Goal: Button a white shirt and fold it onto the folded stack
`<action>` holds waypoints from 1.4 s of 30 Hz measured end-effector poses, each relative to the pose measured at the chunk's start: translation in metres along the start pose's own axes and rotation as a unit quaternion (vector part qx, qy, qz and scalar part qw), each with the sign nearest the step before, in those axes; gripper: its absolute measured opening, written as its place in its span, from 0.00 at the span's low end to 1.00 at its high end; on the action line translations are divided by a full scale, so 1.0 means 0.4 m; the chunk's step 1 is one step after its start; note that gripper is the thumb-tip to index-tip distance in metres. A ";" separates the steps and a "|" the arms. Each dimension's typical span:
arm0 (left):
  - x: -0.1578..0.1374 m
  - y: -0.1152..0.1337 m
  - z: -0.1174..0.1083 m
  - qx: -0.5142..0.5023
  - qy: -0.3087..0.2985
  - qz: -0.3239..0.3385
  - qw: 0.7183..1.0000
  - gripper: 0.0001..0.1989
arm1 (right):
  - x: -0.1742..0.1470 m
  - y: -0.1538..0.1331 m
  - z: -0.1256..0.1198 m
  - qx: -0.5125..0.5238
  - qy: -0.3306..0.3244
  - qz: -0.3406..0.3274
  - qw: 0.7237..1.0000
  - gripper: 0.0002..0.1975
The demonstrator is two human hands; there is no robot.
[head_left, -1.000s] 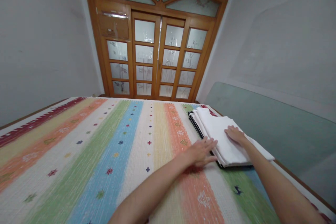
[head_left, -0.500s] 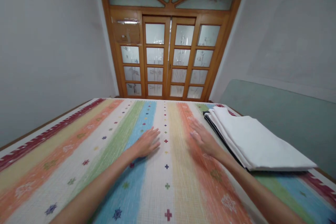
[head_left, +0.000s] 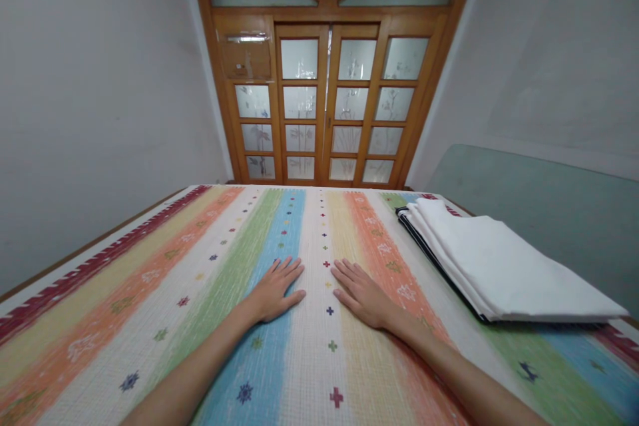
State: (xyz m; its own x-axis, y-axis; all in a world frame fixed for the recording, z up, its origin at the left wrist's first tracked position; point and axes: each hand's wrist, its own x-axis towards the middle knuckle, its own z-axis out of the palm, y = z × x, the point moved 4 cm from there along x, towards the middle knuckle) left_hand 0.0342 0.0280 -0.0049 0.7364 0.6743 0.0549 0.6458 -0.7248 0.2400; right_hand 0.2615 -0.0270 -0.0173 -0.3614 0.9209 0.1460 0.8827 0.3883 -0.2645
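A striped, patterned cloth [head_left: 304, 359] covers the table in front of me. Palm down, my left hand [head_left: 277, 289] rests on its blue stripe with the fingers spread. My right hand [head_left: 360, 291] lies flat on the pale yellow stripe, fingers apart, pointing inward. A narrow strip of white cloth with small crosses separates the two hands. Neither hand holds anything. To the right of my right hand is a stack of folded white fabric [head_left: 504, 266], with a dark edge showing underneath.
Beyond the table's far edge stands a wooden door [head_left: 327, 100] with frosted glass panes. A pale green panel [head_left: 539, 193] runs along the right side behind the folded stack. Plain walls [head_left: 100, 80] rise on both sides.
My right hand has moved left and come down flat on the cloth. My left hand has turned flat with its fingers spread. The view has shifted slightly; the folded stack looks unchanged.
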 end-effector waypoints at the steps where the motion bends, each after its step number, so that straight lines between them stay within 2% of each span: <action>1: 0.000 0.001 -0.001 0.001 -0.002 -0.002 1.000 0.35 | 0.000 0.000 0.000 0.000 0.003 0.000 1.000 0.30; 15: 0.000 0.003 -0.003 -0.006 0.006 -0.011 1.000 0.35 | 0.000 -0.007 -0.007 -0.006 0.007 -0.004 1.000 0.30; 25: 0.002 -0.009 0.008 0.000 0.023 0.010 1.000 0.33 | -0.001 -0.005 -0.001 -0.005 0.013 -0.013 1.000 0.30; 42: -0.001 -0.005 0.009 0.003 0.016 0.003 1.000 0.34 | -0.002 -0.004 -0.002 -0.006 0.009 -0.006 1.000 0.30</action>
State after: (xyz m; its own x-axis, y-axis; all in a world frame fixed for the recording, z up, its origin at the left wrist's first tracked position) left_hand 0.0333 0.0287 -0.0088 0.7332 0.6744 0.0874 0.6429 -0.7293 0.2341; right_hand 0.2603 -0.0284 -0.0163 -0.3666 0.9153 0.1669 0.8819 0.3990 -0.2511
